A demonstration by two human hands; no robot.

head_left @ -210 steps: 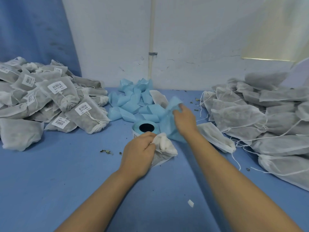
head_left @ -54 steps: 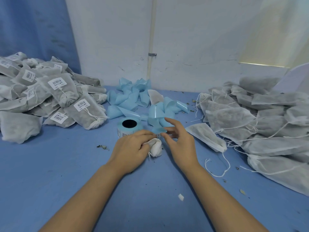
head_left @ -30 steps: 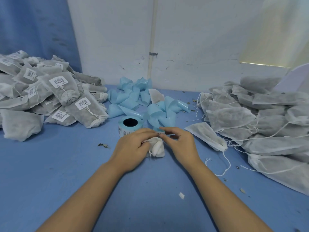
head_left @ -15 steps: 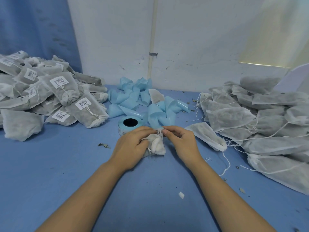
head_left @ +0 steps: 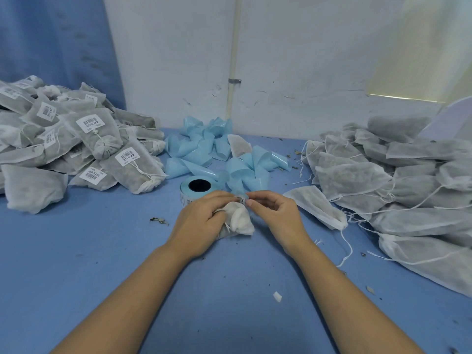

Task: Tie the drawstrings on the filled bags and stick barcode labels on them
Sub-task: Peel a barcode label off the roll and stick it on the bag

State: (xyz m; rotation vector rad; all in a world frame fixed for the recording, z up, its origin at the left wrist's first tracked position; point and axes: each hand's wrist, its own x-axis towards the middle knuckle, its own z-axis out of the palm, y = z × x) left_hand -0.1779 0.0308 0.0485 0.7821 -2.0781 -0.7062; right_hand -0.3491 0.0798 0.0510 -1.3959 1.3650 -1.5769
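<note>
- Left of the label roll, a heap of finished bags lies on the counter. Their necks are cinched, and white barcode stickers show on many of them.
- Right of the roll sits a heap of untied bags of about the same bulk. Their drawstrings trail loose and no stickers are visible. Judging by the two heaps, the job is somewhere near the middle, with plenty left.
- Behind the roll, curled blue backing strips lie scattered, which suggests many labels have been peeled off.
- The bag being worked on lies on the counter just in front of the roll. Its white neck is bunched up, but the hand hides whether the knot is finished. No sticker shows on it, so sticking the label on is likely the step in hand.
- The left hand lies over the bag just in front of the roll. Its fingers are curled round the bag's gathered end, gripping it and pinning it to the counter.
- The right hand, in front of the roll and slightly to its right, pinches a small barcode label between thumb and forefinger. It holds the label above the bag's neck, close to the left fingertips, with the other fingers loosely curled.
- A single flat bag lies to the right of the roll, near the right hand, its drawstring slack. It looks like the next one to take.
</note>
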